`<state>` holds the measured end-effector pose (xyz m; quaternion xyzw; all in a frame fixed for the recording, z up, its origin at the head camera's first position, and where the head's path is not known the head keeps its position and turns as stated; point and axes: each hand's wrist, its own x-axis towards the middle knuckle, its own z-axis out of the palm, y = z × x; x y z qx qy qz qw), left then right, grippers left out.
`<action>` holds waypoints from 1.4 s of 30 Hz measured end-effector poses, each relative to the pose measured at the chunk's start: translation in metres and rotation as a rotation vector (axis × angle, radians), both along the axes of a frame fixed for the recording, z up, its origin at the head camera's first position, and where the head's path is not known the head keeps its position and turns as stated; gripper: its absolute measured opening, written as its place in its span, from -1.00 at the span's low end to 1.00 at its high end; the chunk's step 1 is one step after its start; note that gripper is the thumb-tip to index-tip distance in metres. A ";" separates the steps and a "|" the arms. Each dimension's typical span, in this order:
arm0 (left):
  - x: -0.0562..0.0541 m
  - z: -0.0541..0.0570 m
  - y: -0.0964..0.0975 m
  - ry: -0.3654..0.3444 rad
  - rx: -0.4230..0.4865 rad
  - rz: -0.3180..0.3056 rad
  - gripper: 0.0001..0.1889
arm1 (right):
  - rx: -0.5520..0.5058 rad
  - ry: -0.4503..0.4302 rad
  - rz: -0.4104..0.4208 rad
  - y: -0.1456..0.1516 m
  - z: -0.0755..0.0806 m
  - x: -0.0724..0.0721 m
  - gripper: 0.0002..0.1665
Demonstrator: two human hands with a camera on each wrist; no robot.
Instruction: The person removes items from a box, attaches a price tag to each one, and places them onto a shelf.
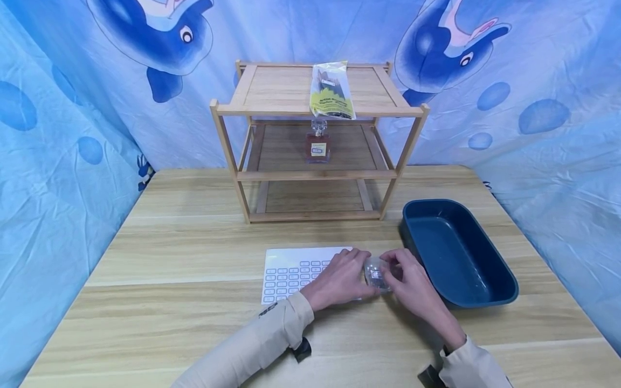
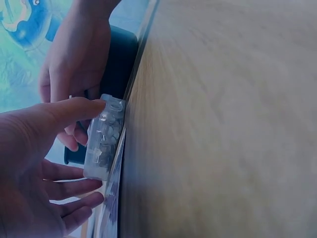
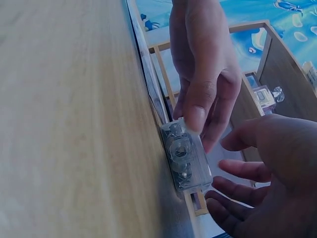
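Observation:
My left hand [image 1: 339, 277] grips a small clear plastic box [image 1: 376, 274] on the table, its thumb at the near end and fingertips at the far end. Shiny metallic-looking pieces fill the box [image 2: 104, 141], and a small white label shows on its top in the head view. Beside and over the box's right side is my right hand [image 1: 409, 280], fingers loosely bent. The right wrist view shows its fingers [image 3: 242, 168] spread, with fingertips close to the box's corner. A white sheet of printed labels [image 1: 286, 277] lies partly under my left hand.
A dark blue plastic tub [image 1: 458, 253] stands just right of my right hand. Behind is a three-tier wooden shelf [image 1: 315, 175], with a yellow-and-clear packet [image 1: 332, 90] on its top tier and a perfume bottle [image 1: 317, 144] on the middle one. Blue dolphin-print fabric [image 1: 301, 32] surrounds the table.

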<state>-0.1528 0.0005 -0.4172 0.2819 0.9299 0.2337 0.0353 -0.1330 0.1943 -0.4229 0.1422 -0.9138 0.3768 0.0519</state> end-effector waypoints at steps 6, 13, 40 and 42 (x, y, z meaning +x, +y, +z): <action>-0.002 -0.001 -0.001 0.028 -0.011 -0.037 -0.24 | 0.051 -0.016 0.050 0.001 -0.001 0.001 -0.50; -0.006 -0.003 -0.002 0.066 0.065 -0.054 -0.29 | 0.063 -0.032 0.063 0.000 -0.002 0.002 -0.44; -0.009 0.007 -0.038 -0.047 0.141 -0.139 -0.16 | 0.162 -0.023 0.223 0.007 0.007 0.009 -0.04; -0.009 0.007 -0.040 -0.050 0.140 -0.141 -0.16 | 0.173 -0.015 0.221 0.007 0.008 0.008 -0.04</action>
